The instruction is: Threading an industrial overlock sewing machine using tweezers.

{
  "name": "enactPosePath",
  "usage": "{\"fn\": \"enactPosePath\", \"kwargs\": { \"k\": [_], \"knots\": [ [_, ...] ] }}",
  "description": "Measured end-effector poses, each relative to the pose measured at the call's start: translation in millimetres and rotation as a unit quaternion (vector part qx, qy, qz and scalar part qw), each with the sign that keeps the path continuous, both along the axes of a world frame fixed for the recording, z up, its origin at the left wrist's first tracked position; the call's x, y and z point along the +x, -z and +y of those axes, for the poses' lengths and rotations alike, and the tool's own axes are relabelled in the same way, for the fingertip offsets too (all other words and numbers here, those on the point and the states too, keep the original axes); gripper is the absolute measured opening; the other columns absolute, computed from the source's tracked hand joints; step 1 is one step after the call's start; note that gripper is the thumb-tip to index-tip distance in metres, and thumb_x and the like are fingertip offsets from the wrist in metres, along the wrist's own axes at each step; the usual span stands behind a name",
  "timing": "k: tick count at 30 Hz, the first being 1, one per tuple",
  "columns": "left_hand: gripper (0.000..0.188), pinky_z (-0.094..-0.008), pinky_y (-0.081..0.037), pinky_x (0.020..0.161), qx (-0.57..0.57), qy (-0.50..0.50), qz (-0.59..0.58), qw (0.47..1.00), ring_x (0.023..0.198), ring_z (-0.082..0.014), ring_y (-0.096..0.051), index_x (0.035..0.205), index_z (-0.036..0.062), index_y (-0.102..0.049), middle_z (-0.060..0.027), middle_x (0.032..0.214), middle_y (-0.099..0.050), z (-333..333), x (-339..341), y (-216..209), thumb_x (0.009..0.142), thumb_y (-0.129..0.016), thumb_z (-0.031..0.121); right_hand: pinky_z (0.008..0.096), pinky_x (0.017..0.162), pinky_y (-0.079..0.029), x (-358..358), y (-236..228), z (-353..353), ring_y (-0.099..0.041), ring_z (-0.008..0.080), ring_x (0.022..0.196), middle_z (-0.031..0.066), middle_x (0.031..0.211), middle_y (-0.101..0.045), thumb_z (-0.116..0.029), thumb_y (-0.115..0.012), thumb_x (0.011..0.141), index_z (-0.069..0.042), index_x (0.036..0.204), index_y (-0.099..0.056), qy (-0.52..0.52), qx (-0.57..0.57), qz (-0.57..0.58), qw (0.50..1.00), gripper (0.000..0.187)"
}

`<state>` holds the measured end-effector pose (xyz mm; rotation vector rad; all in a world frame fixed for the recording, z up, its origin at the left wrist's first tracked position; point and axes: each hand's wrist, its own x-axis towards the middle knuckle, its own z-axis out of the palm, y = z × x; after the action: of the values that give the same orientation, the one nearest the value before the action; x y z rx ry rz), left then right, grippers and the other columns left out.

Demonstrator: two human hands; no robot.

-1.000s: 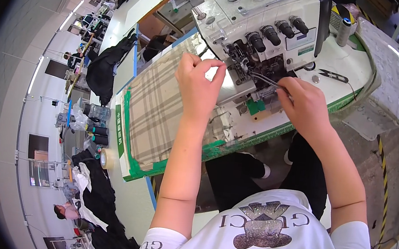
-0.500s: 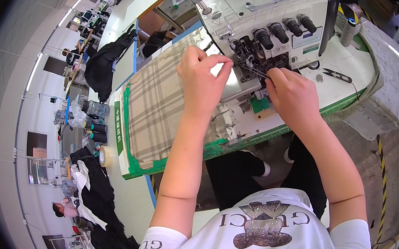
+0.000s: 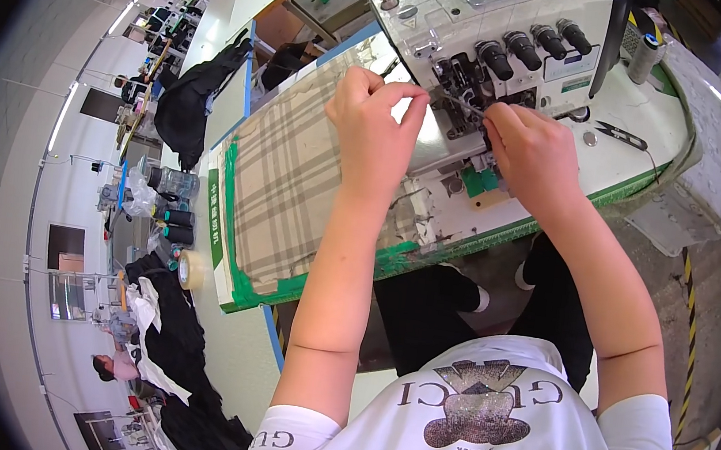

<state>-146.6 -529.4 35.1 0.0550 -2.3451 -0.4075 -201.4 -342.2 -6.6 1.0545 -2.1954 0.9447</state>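
Converging left (image 3: 378,125) and right hands (image 3: 531,147) (tweezers (image 3: 472,108) in latter); closer now

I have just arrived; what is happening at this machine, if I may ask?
At a white sewing machine, a person's right hand holds slim metal tweezers. The left hand is pinched near their tips; any thread there is too fine to see. Black snips lie near the machine's right end.

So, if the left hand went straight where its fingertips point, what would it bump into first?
Probably the sewing machine, at its open front, but the tweezers in the right hand could come first; depth is unclear.
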Motion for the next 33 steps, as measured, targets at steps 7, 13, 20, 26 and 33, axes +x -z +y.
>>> {"fn": "enactPosePath", "kwargs": {
  "k": [7, 13, 20, 26, 33],
  "knots": [
    [0.01, -0.0385, -0.033, 0.084, -0.009, -0.005, 0.016, 1.0, 0.086, -0.0211, -0.05, 0.079, 0.0119, -0.073, -0.0018, 0.084, -0.048, 0, -1, 6, 0.073, -0.081, 0.014, 0.0366, 0.054, -0.048, -13, 4, -1, -0.062, 0.0239, 0.066, 0.0029, 0.068, -0.056, -0.008, -0.063, 0.077, -0.009, 0.08, -0.052, 0.001, 0.011, 0.055, 0.998, 0.012],
    [0.01, -0.0384, -0.033, 0.084, -0.016, -0.002, 0.021, 1.0, 0.087, -0.0207, -0.051, 0.08, 0.0119, -0.073, -0.0014, 0.085, -0.049, 1, -3, 10, 0.073, -0.081, 0.013, 0.0358, 0.052, -0.048, -20, 5, -1, -0.061, 0.0224, 0.065, 0.0021, 0.065, -0.054, -0.008, -0.063, 0.076, -0.009, 0.076, -0.051, -0.003, 0.007, 0.094, 0.996, 0.012],
    [0.009, -0.038, -0.033, 0.085, -0.03, -0.007, 0.025, 0.999, 0.088, -0.0202, -0.051, 0.08, 0.0118, -0.073, -0.0008, 0.084, -0.049, 3, -4, 12, 0.074, -0.08, 0.013, 0.0353, 0.05, -0.047, -25, 12, 0, -0.06, 0.0223, 0.064, 0.0024, 0.064, -0.052, -0.008, -0.064, 0.077, -0.01, 0.076, -0.052, 0.0, -0.004, 0.102, 0.995, 0.012],
    [0.009, -0.038, -0.033, 0.085, -0.026, -0.009, 0.022, 0.999, 0.088, -0.0201, -0.051, 0.08, 0.0118, -0.073, -0.0007, 0.084, -0.05, 4, -4, 12, 0.074, -0.08, 0.013, 0.0355, 0.05, -0.047, -26, 15, -1, -0.059, 0.0225, 0.062, 0.0028, 0.063, -0.052, -0.008, -0.065, 0.079, -0.01, 0.077, -0.052, -0.002, -0.022, 0.103, 0.994, 0.013],
    [0.009, -0.0384, -0.033, 0.085, -0.026, -0.006, 0.027, 0.999, 0.088, -0.0208, -0.051, 0.08, 0.0118, -0.073, -0.001, 0.084, -0.05, 6, -5, 13, 0.074, -0.08, 0.013, 0.0368, 0.052, -0.048, -24, 17, -1, -0.061, 0.0249, 0.062, 0.0036, 0.065, -0.055, -0.011, -0.066, 0.082, -0.009, 0.079, -0.055, -0.001, -0.026, 0.083, 0.996, 0.012]
  ]
}}
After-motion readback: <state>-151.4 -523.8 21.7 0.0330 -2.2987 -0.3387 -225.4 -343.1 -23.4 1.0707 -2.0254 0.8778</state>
